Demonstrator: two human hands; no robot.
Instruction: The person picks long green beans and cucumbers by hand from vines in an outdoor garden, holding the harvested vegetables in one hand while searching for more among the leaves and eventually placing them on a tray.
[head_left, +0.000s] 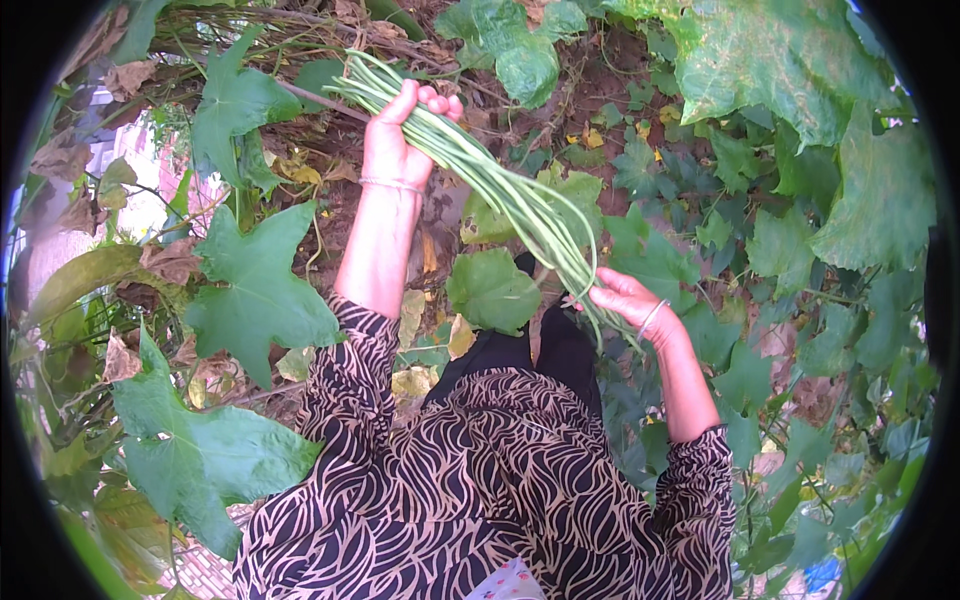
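A bundle of long green yard-long beans (502, 191) stretches slantwise between my two hands, in front of my body. My left hand (405, 135) is closed around the bundle near its upper left end, the bean tips sticking out past the thumb. At the lower right end my right hand (626, 300) grips the beans between thumb and fingers, with a few ends hanging below it. One bean bows out in a loop above the rest near my right hand. Both wrists wear thin bangles.
Large lobed green leaves (255, 289) crowd the left side, with dry brown leaves among them. Broad spotted leaves (780, 67) hang at the upper right. Dry stems (307, 22) cross the top. A rounded leaf (495, 291) lies below the beans, over brown soil.
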